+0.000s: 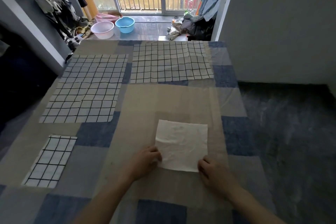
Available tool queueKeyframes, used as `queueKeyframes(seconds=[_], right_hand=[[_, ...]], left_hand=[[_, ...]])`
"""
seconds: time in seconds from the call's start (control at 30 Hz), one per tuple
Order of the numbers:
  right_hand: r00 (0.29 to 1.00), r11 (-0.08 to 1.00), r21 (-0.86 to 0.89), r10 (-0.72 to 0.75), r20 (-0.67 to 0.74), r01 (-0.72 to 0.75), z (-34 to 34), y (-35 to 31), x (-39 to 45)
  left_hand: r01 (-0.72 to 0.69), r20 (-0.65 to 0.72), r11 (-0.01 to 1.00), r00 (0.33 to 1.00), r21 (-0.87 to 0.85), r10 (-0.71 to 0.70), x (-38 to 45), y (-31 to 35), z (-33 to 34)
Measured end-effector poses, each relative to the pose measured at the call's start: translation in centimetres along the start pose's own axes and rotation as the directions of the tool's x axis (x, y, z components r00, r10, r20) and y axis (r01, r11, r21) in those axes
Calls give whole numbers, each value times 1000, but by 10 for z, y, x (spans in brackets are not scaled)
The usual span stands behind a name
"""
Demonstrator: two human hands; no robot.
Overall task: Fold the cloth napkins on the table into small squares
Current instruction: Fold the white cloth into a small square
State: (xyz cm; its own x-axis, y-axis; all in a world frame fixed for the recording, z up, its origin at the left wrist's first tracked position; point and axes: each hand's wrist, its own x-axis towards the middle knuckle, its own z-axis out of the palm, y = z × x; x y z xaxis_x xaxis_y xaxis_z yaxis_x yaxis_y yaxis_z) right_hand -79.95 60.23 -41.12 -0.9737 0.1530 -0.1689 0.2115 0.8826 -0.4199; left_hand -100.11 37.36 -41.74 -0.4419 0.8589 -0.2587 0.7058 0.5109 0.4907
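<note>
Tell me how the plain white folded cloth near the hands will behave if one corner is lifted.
The plain white folded cloth will probably droop and bend, since its surface shows soft wrinkles. It looks thin and flat, so likely light. Its layers may slide open unless both near corners are held together.

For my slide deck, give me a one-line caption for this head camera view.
Both hands, left and right, grip the near corners of a plain white napkin; three grid-patterned napkins await.

Nothing to read here.
No text, label, brand, number or sign shows anywhere in the head view; the only markings are plain black grid lines on the checked napkins (pixel 85 87), and those carry no lettering.
</note>
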Motion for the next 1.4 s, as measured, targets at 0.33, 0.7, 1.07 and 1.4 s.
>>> queueKeyframes(seconds=[0.33,0.7,1.07,1.4], right_hand=[[990,995,97,25,137,-38,-24,-1,-9],[939,926,203,338,-62,-320,-27,21,24],[961,962,34,274,-45,-273,-20,34,38],[960,991,-61,103,-259,-122,-78,38,59]], left_hand=[[34,-6,993,999,116,-34,-6,19,-1],[251,-279,965,935,78,-221,25,22,-14],[180,-245,971,959,155,-139,37,11,-23],[100,-398,992,915,80,-60,48,18,-71]])
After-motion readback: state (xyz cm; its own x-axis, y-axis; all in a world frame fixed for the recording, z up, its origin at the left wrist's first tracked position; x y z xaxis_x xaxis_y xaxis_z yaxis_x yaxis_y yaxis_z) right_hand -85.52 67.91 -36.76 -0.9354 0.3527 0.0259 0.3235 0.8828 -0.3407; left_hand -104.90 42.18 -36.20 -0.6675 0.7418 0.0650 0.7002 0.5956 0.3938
